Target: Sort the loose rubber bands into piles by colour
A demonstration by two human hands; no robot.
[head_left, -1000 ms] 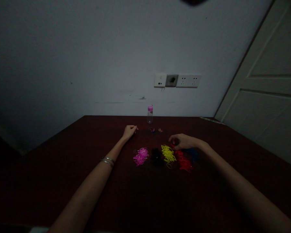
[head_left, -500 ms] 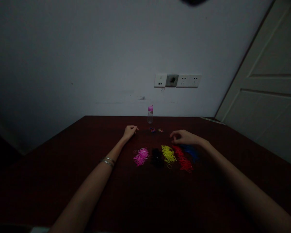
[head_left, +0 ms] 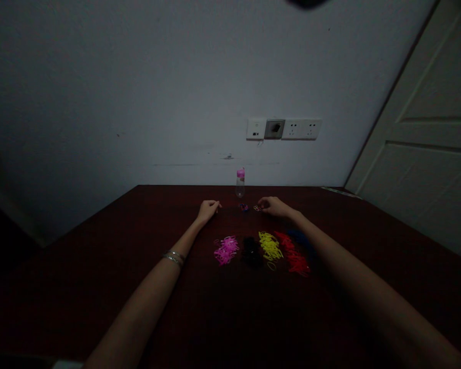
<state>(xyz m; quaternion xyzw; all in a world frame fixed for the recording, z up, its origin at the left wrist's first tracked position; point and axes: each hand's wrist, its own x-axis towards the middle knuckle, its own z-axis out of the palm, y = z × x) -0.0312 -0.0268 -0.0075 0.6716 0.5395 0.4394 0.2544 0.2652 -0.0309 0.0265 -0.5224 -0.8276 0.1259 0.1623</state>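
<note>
My left hand [head_left: 208,210] rests on the table with its fingers curled in; whether anything is inside them is hidden. My right hand [head_left: 275,206] is bent over a small cluster of pale bands [head_left: 257,208], thumb and fingertips drawn together at its right edge. What the fingertips pinch is too small to make out. Just left of that cluster lies a little heap of dark blue and reddish bands [head_left: 244,207]. Nearer me are piles of small rubber bands: pink [head_left: 226,250], black [head_left: 251,251], yellow [head_left: 270,247], red [head_left: 293,253] and blue [head_left: 300,238], the last partly behind my right forearm.
Behind the small heaps stands a clear bottle with a pink top [head_left: 240,183]. The dark red-brown table [head_left: 200,318] meets a pale wall [head_left: 176,102] carrying a row of sockets [head_left: 284,129]. A white panelled door [head_left: 426,128] is at the right.
My right hand has moved left and away from me, from above the red and blue piles to the pale bands. My left hand stays where it was. The view has shifted slightly.
</note>
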